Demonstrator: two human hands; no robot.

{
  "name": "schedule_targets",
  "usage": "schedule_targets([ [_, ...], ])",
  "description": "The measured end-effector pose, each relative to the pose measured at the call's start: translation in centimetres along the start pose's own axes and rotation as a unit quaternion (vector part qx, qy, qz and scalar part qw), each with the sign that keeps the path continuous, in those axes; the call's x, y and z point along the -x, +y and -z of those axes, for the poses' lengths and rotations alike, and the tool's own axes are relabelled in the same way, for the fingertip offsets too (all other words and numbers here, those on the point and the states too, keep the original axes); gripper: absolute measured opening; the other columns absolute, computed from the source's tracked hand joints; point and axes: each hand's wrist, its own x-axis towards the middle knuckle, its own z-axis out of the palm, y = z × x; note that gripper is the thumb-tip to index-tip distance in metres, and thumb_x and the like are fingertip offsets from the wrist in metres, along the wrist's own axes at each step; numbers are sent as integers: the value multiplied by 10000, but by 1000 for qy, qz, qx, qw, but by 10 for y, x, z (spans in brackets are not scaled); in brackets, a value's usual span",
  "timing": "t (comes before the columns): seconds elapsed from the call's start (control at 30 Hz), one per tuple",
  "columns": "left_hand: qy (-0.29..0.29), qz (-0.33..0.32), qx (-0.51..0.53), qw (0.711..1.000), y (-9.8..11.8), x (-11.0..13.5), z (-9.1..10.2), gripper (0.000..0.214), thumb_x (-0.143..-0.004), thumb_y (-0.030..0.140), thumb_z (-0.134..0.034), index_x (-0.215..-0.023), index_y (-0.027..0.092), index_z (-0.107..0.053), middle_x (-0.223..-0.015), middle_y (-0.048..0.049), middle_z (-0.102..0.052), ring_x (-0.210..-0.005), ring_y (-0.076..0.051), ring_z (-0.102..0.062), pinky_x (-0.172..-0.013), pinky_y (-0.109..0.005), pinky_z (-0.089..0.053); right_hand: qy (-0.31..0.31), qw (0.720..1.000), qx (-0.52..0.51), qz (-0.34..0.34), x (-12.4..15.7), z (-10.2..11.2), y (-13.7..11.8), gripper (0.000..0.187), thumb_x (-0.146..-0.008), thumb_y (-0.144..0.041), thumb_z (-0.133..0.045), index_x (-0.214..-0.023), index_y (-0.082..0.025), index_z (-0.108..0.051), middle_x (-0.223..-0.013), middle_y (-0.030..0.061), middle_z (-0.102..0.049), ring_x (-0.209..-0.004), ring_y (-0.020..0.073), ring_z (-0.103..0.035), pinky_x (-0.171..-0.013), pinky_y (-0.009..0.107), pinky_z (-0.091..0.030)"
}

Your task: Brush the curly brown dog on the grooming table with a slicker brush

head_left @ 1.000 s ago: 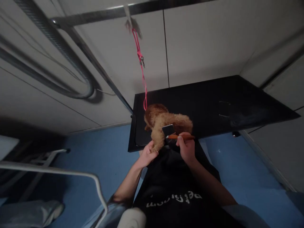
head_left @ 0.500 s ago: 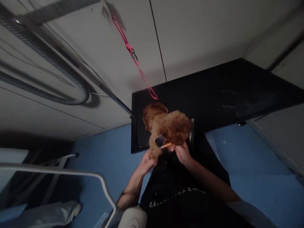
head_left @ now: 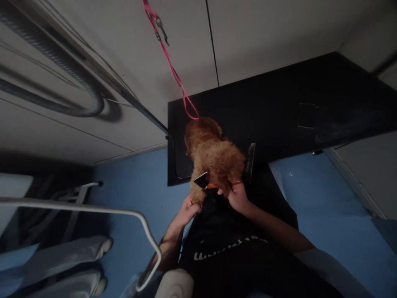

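A curly brown dog (head_left: 218, 159) is on the black table near its left end, its rear toward me. My left hand (head_left: 187, 210) is closed round the lower end of one of its legs (head_left: 197, 188). My right hand (head_left: 238, 199) grips the orange handle of a slicker brush (head_left: 202, 180), partly hidden behind the dog's fur. The brush's dark, flat head lies against or just beside the held leg; I cannot tell whether it touches. A metal comb (head_left: 250, 161) is at the table edge, right of the dog.
The black table (head_left: 279, 107) stretches right along the wall. A pink loop leash (head_left: 176, 76) hangs above the dog. A grey hose (head_left: 83, 99) and a metal post (head_left: 139, 114) are at left. A white bent tube (head_left: 136, 213) crosses lower left, near another person's shoes (head_left: 104, 248).
My view has tilted, so the table, leash and dog sit higher in the picture. The brush has shifted slightly toward me relative to the table. Both hands keep their holds.
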Motion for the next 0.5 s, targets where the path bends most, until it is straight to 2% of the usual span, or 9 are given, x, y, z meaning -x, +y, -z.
schedule_targets([
  [0.07, 16, 3, 11, 1000, 2, 1, -5, 215, -557, 206, -602, -736, 175, -487, -473, 84, -370, -407, -49, -268, -401, -212, -179, -19, 999, 28, 12, -2, 2, -9, 211, -762, -363, -595, -618, -210, -597, -595, 35, -640, -598, 195, -623, -611, 326, -517],
  [0.17, 23, 1, 23, 999, 5, 1, -12, 206, -554, 219, -613, -695, 178, -469, -482, 81, -371, -418, -47, -279, -409, -208, -203, 43, 993, 64, 85, -5, 7, -21, 154, -710, -365, -660, -688, -218, -619, -689, 53, -671, -688, 214, -636, -699, 351, -521],
  [0.2, 19, -1, 20, 1000, 5, 1, -14, 202, -556, 222, -615, -683, 178, -465, -485, 77, -378, -423, -48, -291, -412, -207, -211, 43, 992, 65, 95, -7, 8, -24, 150, -710, -365, -658, -706, -219, -624, -702, 56, -674, -694, 214, -636, -703, 349, -521],
  [0.3, 8, -2, 7, 1000, 3, 0, -19, 191, -559, 221, -609, -674, 177, -463, -473, 75, -383, -412, -48, -295, -404, -205, -200, -10, 995, 74, 59, -10, 13, -27, 149, -756, -358, -608, -742, -211, -626, -693, 54, -671, -656, 204, -636, -652, 327, -521],
  [0.43, 8, -7, 4, 1000, 0, 1, -26, 163, -579, 219, -581, -684, 182, -462, -443, 85, -366, -390, -47, -270, -395, -202, -181, 35, 992, 95, 80, -10, 18, -24, 171, -729, -374, -638, -790, -216, -619, -774, 64, -681, -748, 220, -644, -740, 357, -518],
  [0.5, -2, -6, -15, 1000, -1, 3, -30, 147, -576, 189, -574, -689, 176, -480, -452, 80, -384, -403, -48, -283, -404, -201, -184, 14, 996, 66, 60, -7, 20, -21, 174, -752, -377, -600, -804, -212, -602, -735, 44, -662, -659, 190, -630, -661, 331, -520],
])
